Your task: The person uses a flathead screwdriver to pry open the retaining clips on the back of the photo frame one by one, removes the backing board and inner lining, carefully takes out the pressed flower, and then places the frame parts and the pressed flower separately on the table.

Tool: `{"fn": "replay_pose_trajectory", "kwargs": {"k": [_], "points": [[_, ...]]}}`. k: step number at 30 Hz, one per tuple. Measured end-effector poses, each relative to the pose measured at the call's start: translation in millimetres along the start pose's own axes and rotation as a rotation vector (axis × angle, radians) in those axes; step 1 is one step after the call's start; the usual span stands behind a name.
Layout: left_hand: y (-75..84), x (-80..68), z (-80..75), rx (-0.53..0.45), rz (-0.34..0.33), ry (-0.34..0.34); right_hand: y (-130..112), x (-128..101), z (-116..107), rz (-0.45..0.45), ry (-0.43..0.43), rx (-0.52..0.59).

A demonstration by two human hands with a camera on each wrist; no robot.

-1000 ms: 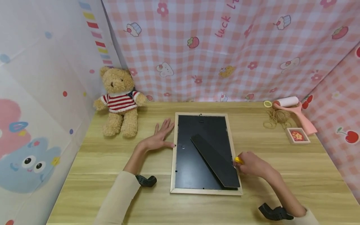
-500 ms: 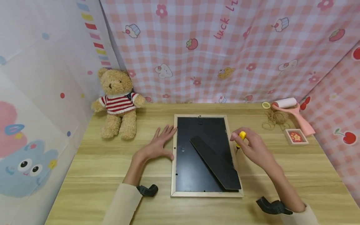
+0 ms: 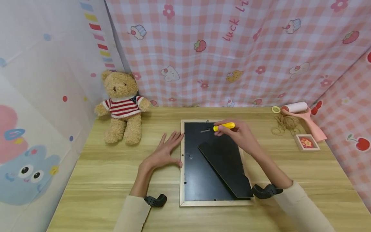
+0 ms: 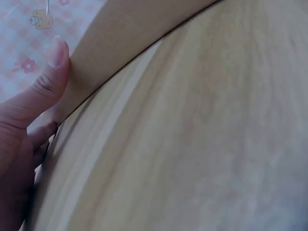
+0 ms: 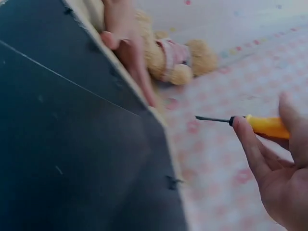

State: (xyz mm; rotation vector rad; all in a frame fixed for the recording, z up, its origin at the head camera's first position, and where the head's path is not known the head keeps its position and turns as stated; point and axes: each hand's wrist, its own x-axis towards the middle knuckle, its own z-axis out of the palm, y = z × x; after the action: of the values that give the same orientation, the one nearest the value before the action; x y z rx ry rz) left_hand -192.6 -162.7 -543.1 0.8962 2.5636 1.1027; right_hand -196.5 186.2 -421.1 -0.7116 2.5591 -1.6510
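Your left hand [image 3: 163,153] lies flat on the table [image 3: 101,180] with its fingers straight and spread, the thumb and fingertips pressed against the left edge of the picture frame [image 3: 182,167]; the left wrist view shows the thumb [image 4: 48,82] against the pale wood of that edge. Your right hand [image 3: 237,135] is curled round a yellow-handled screwdriver [image 3: 223,126], pinching the handle between thumb and fingers, with the thin dark blade pointing left over the top part of the frame's black backing. In the right wrist view the screwdriver [image 5: 250,124] sits in your fingers [image 5: 250,144] above the backing, not touching it as far as the view shows.

The frame lies face down in the middle of the table, its black stand flap [image 3: 226,170] running diagonally toward the lower right corner.

Half a second ago your right hand held the screwdriver beside the frame's right edge; a second ago it was lower on that edge. It has since moved up and over the top of the backing. Your left hand has stayed where it was.

Farther off, a teddy bear [image 3: 123,106] in a striped jumper sits at the back left. At the back right lie a coil of twine [image 3: 285,124], a pink lint roller [image 3: 301,114] and a small square box [image 3: 306,142]. On the pink checked cloth [image 3: 232,58] behind, you can read "luck".
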Motion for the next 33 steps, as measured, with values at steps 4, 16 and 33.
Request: {"fn": "replay_pose_trajectory", "kwargs": {"k": [4, 16, 33], "points": [[1.7, 1.5, -0.1, 0.007, 0.005, -0.006, 14, 9, 18, 0.096, -0.022, -0.001], [11.5, 1.6, -5.5, -0.022, 0.005, -0.019, 36, 24, 52, 0.242, 0.007, 0.044], [5.5, -2.1, -2.5, -0.013, -0.026, 0.003, 27, 39, 66, 0.154, -0.027, -0.098]]}}
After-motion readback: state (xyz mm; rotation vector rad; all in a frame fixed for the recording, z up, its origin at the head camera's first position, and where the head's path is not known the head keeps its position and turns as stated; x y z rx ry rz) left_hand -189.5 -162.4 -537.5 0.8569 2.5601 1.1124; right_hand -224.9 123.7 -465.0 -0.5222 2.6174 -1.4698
